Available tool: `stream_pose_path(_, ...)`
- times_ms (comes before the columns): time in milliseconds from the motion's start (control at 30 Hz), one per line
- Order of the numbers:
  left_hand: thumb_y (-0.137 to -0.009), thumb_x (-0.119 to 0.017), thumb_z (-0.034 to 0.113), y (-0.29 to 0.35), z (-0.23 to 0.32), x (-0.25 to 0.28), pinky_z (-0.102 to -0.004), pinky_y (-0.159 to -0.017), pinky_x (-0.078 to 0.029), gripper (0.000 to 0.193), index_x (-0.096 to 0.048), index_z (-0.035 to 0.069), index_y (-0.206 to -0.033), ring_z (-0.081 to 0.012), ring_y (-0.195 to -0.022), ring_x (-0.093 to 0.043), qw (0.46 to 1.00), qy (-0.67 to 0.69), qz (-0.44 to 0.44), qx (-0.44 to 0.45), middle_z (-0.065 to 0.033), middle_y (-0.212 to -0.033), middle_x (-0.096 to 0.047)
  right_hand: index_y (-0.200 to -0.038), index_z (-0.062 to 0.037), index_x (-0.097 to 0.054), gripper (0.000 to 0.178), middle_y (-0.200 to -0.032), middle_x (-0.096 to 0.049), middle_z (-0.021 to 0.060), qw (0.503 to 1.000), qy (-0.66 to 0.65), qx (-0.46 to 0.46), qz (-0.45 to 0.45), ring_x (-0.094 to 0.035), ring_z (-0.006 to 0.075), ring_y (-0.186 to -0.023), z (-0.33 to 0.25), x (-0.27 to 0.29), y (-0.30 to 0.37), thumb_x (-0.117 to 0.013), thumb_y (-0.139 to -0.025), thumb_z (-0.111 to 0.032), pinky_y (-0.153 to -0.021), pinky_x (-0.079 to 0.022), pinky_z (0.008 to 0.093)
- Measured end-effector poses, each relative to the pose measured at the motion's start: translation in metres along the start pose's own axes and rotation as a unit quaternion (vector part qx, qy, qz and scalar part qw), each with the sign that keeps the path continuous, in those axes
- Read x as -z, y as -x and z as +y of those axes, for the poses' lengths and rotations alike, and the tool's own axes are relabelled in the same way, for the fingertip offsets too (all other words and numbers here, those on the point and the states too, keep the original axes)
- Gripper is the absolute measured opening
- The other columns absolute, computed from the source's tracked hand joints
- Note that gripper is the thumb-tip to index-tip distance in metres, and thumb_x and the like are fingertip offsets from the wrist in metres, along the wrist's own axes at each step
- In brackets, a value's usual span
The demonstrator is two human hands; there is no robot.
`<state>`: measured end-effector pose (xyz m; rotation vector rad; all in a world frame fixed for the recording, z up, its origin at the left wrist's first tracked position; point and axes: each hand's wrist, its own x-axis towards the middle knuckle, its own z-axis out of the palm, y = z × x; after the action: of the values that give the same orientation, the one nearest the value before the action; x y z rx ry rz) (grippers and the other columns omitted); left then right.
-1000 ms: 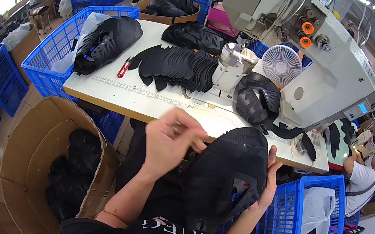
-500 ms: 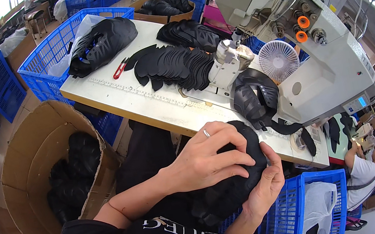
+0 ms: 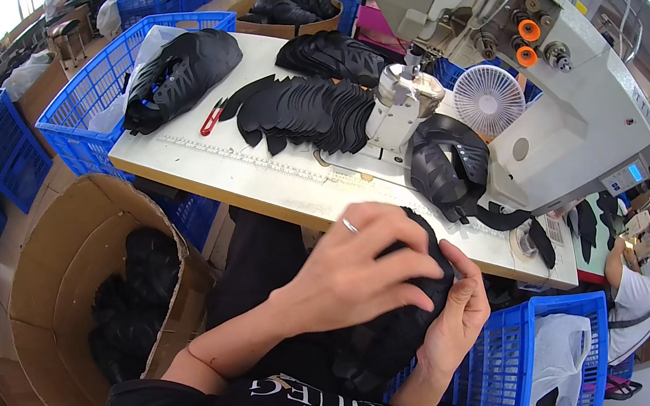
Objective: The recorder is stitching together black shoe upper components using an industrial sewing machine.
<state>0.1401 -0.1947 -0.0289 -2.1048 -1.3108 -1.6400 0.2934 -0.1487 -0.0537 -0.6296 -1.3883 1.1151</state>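
Note:
In my lap, close to the table edge, is a black shoe upper, partly covered by my hands and dark against my shirt. My left hand, wearing a ring, curves over its top with bent fingers pressing on the surface. Around its right side, my right hand grips it with fingers upward. On the table ahead, a fanned stack of black shoe pieces lies beside a sewing machine. Another black upper rests by the machine, and red thread snips lie left of the stack.
A cardboard box of black uppers stands at my left. Blue crates sit behind the table and at my right, the right crate holding a plastic bag. A small white fan stands behind the machine. A person works at far right.
My left fingers have shifted slightly over the shoe upper, and my right hand keeps its hold. The view has moved a little, and the person at far right has moved an arm.

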Motion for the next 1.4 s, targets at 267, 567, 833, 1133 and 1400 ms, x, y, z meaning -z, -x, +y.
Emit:
stream_pose_path(267,-0.084,-0.074,0.017,0.005,-0.027,0.004,-0.0329,-0.089,-0.044,0.020,-0.061,0.004,-0.090,-0.0228,-0.099,-0.057,0.994,0.074,0.017,0.080,-0.0092,-0.108,-0.059,-0.117,0.0045,-0.066,0.026,-0.078,-0.065,0.0028,0.986,0.162,0.019,-0.034,-0.055,0.0057,-0.068,-0.008,0.001,-0.020,-0.055,-0.099,-0.012,-0.063,-0.043,0.0191)
stream_pose_path(567,-0.090,-0.069,0.011,-0.026,-0.095,-0.016,-0.0234,-0.077,-0.047,0.014,-0.063,0.000,-0.097,-0.0074,-0.085,-0.059,0.874,0.348,0.079,0.329,-0.0038,-0.086,-0.066,-0.121,-0.0025,-0.062,0.074,-0.121,-0.060,0.0185,0.857,0.369,0.251,-0.258,-0.060,0.0297,-0.104,-0.016,-0.024,-0.121,-0.088,-0.052,-0.007,-0.087,-0.049,0.0381)
stream_pose_path(833,-0.084,-0.072,0.022,-0.035,-0.300,0.059,-0.0429,-0.086,-0.049,0.029,-0.061,-0.001,-0.098,-0.0352,-0.094,-0.063,0.897,-0.325,0.028,0.297,-0.0200,-0.097,-0.064,-0.112,-0.0098,-0.071,0.057,-0.124,-0.056,0.0178,0.765,0.436,0.399,-0.256,-0.055,0.0392,-0.109,0.038,-0.022,-0.221,-0.074,-0.055,-0.008,-0.094,-0.045,0.0488)
stream_pose_path(1133,-0.077,-0.070,0.010,-0.025,-0.326,0.084,-0.0385,-0.085,-0.048,0.027,-0.062,0.001,-0.102,-0.0314,-0.092,-0.060,0.907,-0.243,-0.045,0.343,-0.0144,-0.099,-0.060,-0.105,-0.0059,-0.074,0.052,-0.109,-0.064,0.0114,0.732,0.432,0.438,-0.293,-0.062,0.0299,-0.102,0.071,-0.025,-0.251,-0.063,-0.055,-0.002,-0.089,-0.048,0.0455)
stream_pose_path(1400,-0.078,-0.069,0.007,-0.131,-0.177,0.048,-0.0348,-0.075,-0.054,0.031,-0.064,0.006,-0.108,-0.0264,-0.088,-0.063,0.978,0.009,-0.186,0.091,-0.0107,-0.105,-0.057,-0.101,-0.0026,-0.072,0.041,-0.110,-0.068,0.0136,0.706,0.470,0.444,-0.289,-0.065,0.0297,-0.106,0.066,-0.033,-0.248,-0.065,-0.060,0.002,-0.087,-0.051,0.0443)
